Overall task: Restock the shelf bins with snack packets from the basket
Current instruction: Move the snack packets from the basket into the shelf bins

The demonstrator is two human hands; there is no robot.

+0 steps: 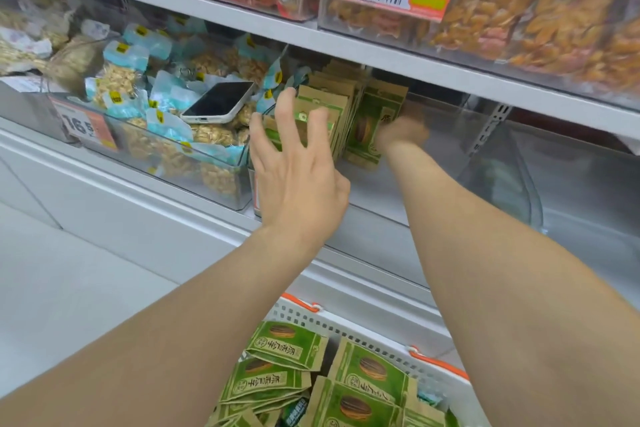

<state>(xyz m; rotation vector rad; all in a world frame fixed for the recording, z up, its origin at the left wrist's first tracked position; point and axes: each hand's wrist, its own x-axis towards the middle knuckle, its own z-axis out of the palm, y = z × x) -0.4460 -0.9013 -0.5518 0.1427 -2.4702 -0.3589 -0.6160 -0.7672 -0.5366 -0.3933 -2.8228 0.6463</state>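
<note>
Shelf (156, 218): white store racking, clear bin (519, 177) at 12 o'clock.
Packets (341, 97): upright in a row, long axis vertical.
Your left hand (298, 180): fingers spread and straight.
Your right hand (401, 132): blurred, so I cannot tell its grip.

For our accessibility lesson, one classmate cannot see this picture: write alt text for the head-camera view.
A person's left hand, fingers spread, reaches to upright green packets in a clear shelf bin, while the blurred right hand reaches in beside them. Below, a white basket holds more such packets; a phone lies on nut packets in the neighbouring bin.
</note>
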